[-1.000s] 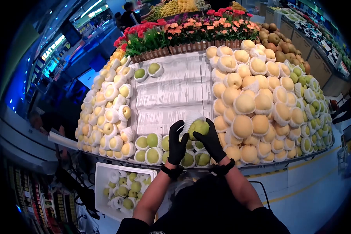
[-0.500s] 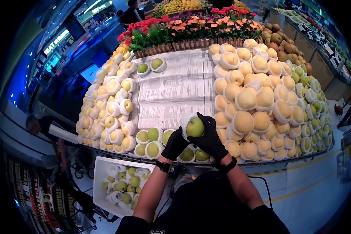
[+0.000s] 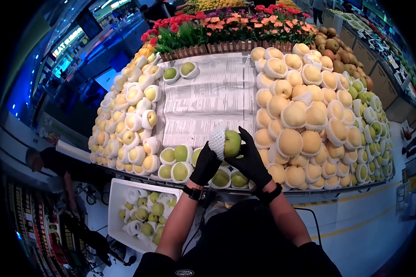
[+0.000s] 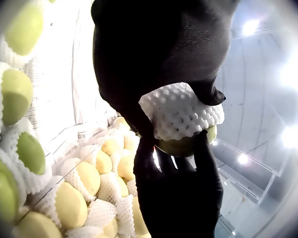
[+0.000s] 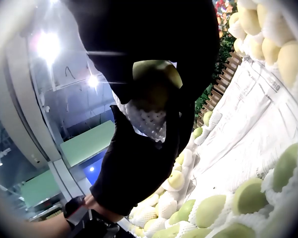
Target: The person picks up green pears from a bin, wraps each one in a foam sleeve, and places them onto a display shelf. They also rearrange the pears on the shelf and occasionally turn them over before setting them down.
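In the head view both black-gloved hands hold a green pear (image 3: 232, 144) above the front rows of the display. A white foam net (image 3: 216, 143) covers the pear's left side; its right side is bare. My left hand (image 3: 206, 167) grips the netted side. The right hand (image 3: 250, 162) holds the bare side, thumb and fingers spread around it. In the left wrist view the foam net (image 4: 181, 113) sits over the pear, between the two gloves. The right wrist view shows the pear (image 5: 154, 82) partly covered by the right glove. Below are netted green pears (image 3: 180, 171).
A paper-lined area (image 3: 205, 99) holds two netted pears (image 3: 187, 69) at the back. Yellow pears (image 3: 291, 129) are piled right, paler ones (image 3: 129, 120) left. Flowers (image 3: 235, 27) stand behind a small fence. A white foam box (image 3: 113, 207) of green pears stands lower left.
The left hand first stood apart from the pear; it now grips the netted side. The pear has turned, so its net faces left and its bare side right.
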`<action>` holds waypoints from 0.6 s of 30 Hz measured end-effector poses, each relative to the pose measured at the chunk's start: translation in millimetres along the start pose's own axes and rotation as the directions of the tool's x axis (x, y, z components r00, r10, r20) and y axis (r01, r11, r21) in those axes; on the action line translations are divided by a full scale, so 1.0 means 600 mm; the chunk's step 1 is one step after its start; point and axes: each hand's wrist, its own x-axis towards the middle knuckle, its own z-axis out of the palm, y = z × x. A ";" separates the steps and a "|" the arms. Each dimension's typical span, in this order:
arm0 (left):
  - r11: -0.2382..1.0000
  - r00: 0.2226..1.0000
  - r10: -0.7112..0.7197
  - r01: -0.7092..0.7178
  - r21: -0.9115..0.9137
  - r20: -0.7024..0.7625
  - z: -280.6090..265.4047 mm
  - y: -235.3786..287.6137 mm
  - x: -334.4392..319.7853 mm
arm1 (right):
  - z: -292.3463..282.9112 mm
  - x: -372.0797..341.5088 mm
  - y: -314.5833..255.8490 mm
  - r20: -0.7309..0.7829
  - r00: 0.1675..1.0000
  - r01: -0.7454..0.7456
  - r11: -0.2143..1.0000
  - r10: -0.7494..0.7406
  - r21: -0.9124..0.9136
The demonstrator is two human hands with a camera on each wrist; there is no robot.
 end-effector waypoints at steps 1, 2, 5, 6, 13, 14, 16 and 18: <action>0.999 1.000 0.018 -0.018 0.029 0.006 -0.001 -0.003 0.000 | -0.001 0.000 -0.004 0.024 1.000 -0.010 0.999 0.009 0.039; 0.997 1.000 0.024 -0.025 0.072 0.007 -0.003 -0.010 0.000 | -0.003 0.001 0.008 0.014 0.999 0.050 0.998 -0.050 -0.042; 0.995 1.000 0.003 -0.002 0.101 -0.017 -0.009 -0.038 -0.004 | -0.008 0.006 0.038 0.020 0.992 0.129 0.982 -0.128 -0.137; 0.999 0.999 -0.019 0.020 0.030 -0.038 -0.008 -0.038 -0.006 | -0.010 0.006 0.034 0.035 0.996 0.088 0.994 -0.086 -0.072; 0.917 0.940 -0.267 0.179 -0.358 -0.214 -0.006 -0.036 -0.023 | -0.018 0.000 0.003 0.022 0.987 0.159 0.953 -0.159 -0.257; 0.916 0.936 -0.268 0.174 -0.362 -0.228 -0.008 -0.046 -0.026 | -0.023 0.000 0.007 0.014 0.985 0.170 0.955 -0.172 -0.243; 0.719 0.915 -0.350 0.126 -0.683 -0.200 -0.018 -0.081 -0.030 | -0.033 0.001 0.020 -0.003 0.980 0.192 0.957 -0.197 -0.216; 0.840 0.915 -0.313 0.142 -0.524 -0.254 -0.025 -0.107 -0.040 | -0.044 0.002 0.022 -0.015 0.984 0.169 0.966 -0.175 -0.194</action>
